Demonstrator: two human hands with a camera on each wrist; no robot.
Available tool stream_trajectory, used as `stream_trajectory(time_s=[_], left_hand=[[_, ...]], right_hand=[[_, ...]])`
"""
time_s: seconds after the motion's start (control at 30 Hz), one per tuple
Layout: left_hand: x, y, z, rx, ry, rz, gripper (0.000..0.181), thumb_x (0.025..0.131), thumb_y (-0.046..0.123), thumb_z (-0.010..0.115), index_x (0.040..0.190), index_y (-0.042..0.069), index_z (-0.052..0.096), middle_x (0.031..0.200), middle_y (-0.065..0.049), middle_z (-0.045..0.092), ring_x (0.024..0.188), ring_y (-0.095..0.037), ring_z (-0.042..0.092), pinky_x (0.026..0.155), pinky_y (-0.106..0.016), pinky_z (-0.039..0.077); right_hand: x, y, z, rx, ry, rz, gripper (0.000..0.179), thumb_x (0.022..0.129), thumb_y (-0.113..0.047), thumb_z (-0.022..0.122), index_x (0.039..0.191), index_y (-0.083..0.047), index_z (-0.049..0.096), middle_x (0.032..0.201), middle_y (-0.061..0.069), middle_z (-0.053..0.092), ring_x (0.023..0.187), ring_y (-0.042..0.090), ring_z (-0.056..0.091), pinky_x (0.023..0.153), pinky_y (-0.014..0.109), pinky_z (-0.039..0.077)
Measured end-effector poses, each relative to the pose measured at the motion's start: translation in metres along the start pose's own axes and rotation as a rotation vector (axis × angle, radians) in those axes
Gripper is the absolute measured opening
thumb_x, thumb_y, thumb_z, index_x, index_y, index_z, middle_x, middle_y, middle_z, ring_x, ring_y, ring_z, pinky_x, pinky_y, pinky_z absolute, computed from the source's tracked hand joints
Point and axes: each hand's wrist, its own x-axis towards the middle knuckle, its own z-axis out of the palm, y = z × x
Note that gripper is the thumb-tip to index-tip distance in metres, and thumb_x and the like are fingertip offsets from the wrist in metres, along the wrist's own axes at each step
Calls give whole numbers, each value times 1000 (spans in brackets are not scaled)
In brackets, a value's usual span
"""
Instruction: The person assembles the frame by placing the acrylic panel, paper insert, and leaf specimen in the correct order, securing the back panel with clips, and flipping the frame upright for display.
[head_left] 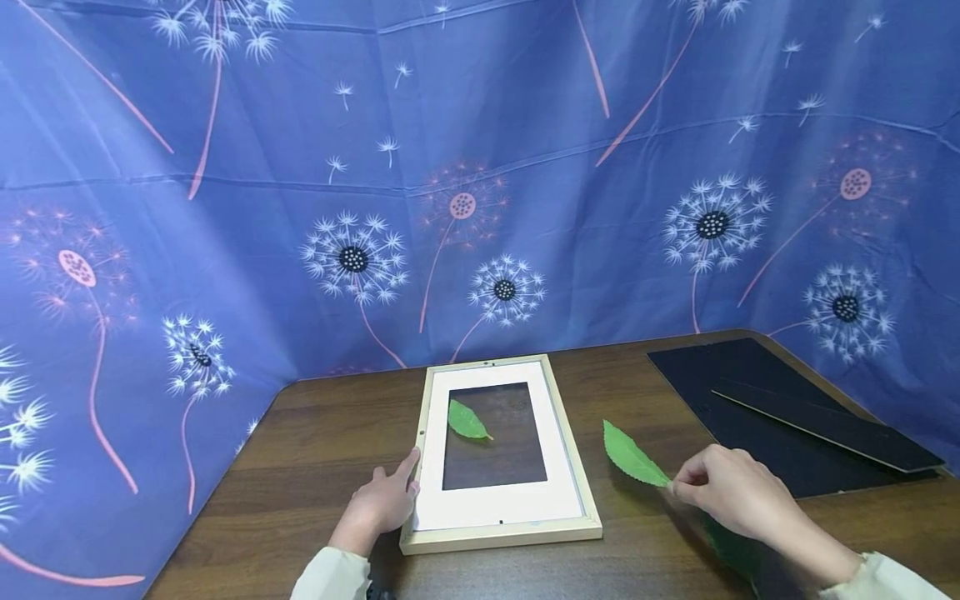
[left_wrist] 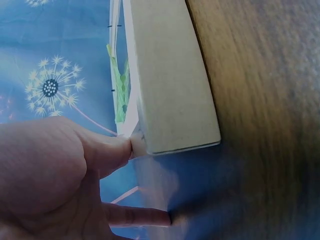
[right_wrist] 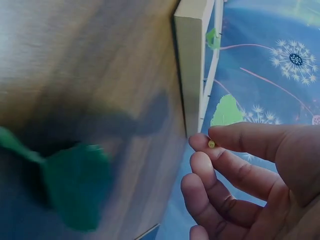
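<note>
A light wooden picture frame (head_left: 501, 537) with a white mat (head_left: 498, 506) lies on the table. One green leaf (head_left: 467, 421) rests in the mat's window, toward its upper left. My left hand (head_left: 381, 502) is at the frame's left side, its thumb (left_wrist: 112, 151) against the edge and another finger stretched out. To the right of the frame, my right hand (head_left: 738, 492) pinches a second green leaf (head_left: 632, 454) by its stem between thumb and index finger, the blade pointing toward the frame. A darker leaf (right_wrist: 77, 190) lies on the table beneath that hand, partly covered in the head view.
At the back right lies a black board (head_left: 697, 392), with a narrower black strip (head_left: 825, 425) resting on it at an angle. A blue dandelion-print cloth (head_left: 585, 250) hangs behind and to the left of the brown wooden table (head_left: 300, 467).
</note>
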Motion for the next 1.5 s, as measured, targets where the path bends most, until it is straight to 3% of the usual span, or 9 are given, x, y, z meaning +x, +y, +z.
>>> stream_trajectory(time_s=[0.27,0.73,0.97,1.27,1.5], left_hand=[[1,0,-2,-11,6,3,51,104,16,49,153,7,43,138,-50,38,116,-69,48,103,-75,33],[2,0,-4,7,17,3,50,104,16,50,153,8,44,137,-48,40,115,-68,50,103,-75,33],[2,0,-5,6,14,7,50,104,17,50,153,8,44,138,-48,39,116,-69,49,104,-76,32],[1,-1,-5,-8,16,11,50,103,16,50,152,7,45,138,-49,38,117,-71,46,104,-78,29],[0,-3,-3,-21,22,15,49,103,15,51,151,6,46,137,-50,39,118,-71,46,103,-79,29]], right_hand=[[16,-23,-8,-16,55,-92,11,92,-23,73,84,-18,79,79,-6,67,64,16,45,52,33,33],[47,-62,-6,-16,102,-143,13,92,-22,70,83,-16,77,79,-4,67,66,16,51,55,34,39],[60,-82,-1,-5,90,-94,14,92,-22,68,82,-15,75,72,-3,61,66,19,52,53,33,36],[76,-105,10,5,74,-102,16,91,-18,65,82,-13,77,65,-2,56,57,17,46,47,29,32],[90,-121,21,-17,73,-120,30,92,-15,62,62,-16,63,53,-7,42,50,11,36,45,24,24]])
